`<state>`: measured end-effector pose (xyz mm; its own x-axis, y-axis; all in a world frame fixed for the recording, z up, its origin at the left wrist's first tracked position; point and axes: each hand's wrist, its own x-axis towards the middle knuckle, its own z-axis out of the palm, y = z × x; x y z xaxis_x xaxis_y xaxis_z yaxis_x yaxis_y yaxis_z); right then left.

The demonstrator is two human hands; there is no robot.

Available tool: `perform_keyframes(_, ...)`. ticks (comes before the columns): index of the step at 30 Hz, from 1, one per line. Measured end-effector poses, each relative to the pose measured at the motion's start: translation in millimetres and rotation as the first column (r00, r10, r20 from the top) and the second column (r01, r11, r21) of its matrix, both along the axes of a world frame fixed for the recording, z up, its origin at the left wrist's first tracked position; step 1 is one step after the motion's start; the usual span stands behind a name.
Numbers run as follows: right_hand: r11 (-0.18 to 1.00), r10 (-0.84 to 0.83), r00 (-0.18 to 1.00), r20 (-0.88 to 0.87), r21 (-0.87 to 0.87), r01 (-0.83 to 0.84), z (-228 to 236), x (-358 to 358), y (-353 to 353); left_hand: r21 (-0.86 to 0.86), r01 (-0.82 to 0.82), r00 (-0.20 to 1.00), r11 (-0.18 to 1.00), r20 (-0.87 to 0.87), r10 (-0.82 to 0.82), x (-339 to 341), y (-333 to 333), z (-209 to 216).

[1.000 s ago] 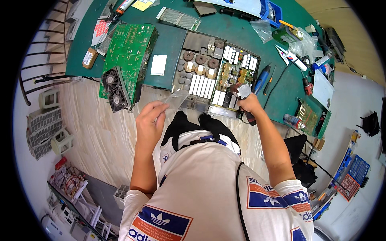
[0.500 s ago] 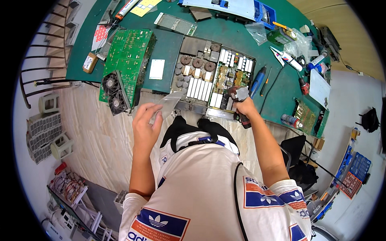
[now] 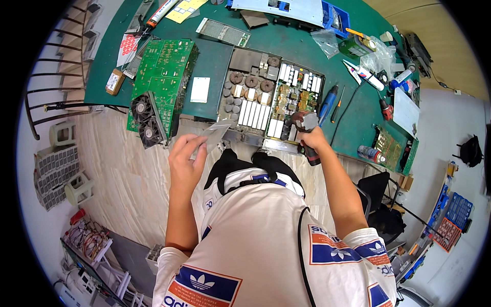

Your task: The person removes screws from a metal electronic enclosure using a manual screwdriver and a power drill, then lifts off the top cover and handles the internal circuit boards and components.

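Note:
My left hand (image 3: 187, 154) is closed on a small clear plastic bag (image 3: 217, 132), held in front of the table's near edge. My right hand (image 3: 313, 138) is wrapped round the grip of a cordless power driver (image 3: 305, 121), over the near right corner of an opened electronics unit. That unit has two boards side by side: the left board (image 3: 250, 94) carries brown ring coils, dark round capacitors and white bars; the right board (image 3: 294, 94) carries gold and white parts. The driver hides part of the right board, and its tip cannot be made out.
A green circuit board with two black fans (image 3: 148, 120) stands to the left on the green table (image 3: 207, 51). A white card (image 3: 200, 89) lies between it and the unit. Right of the unit are a blue tool (image 3: 328, 105), a screwdriver (image 3: 337, 107) and a spray can (image 3: 371, 153).
Both hands stay almost where they were, still holding the bag and the driver. The view has shifted very slightly; nothing else visibly moved.

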<state>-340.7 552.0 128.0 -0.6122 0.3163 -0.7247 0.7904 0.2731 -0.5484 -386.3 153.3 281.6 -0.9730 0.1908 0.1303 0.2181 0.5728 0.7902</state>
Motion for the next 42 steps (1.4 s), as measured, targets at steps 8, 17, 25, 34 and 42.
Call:
perform_keyframes(8, 0.998, 0.047, 0.999, 0.015, 0.037, -0.048, 18, 4, 4, 0.018, 0.023, 1.0, 1.0, 0.02, -0.024, -3, 7, -2)
perform_keyframes(17, 1.0, 0.0, 1.0, -0.001, 0.008, 0.0, 8, 3, -3, 0.007, 0.021, 0.999, 1.0, 0.026, -0.021, -1, 4, 0)
perform_keyframes(25, 0.998, 0.065, 0.998, 0.017, 0.021, -0.065, 6, -1, 0, -0.016, 0.028, 0.999, 0.999, 0.018, -0.028, 2, 2, -4)
perform_keyframes(34, 0.968, 0.195, 0.978, 0.075, 0.148, -0.204, 9, -11, -2, -0.001, 0.006, 1.0, 1.0, 0.025, -0.006, 1, 4, -3)
perform_keyframes(42, 0.978, 0.146, 0.987, 0.066, 0.141, -0.154, 7, -11, -4, 0.001, 0.01, 1.0, 1.0, 0.007, -0.01, 3, 3, -3)
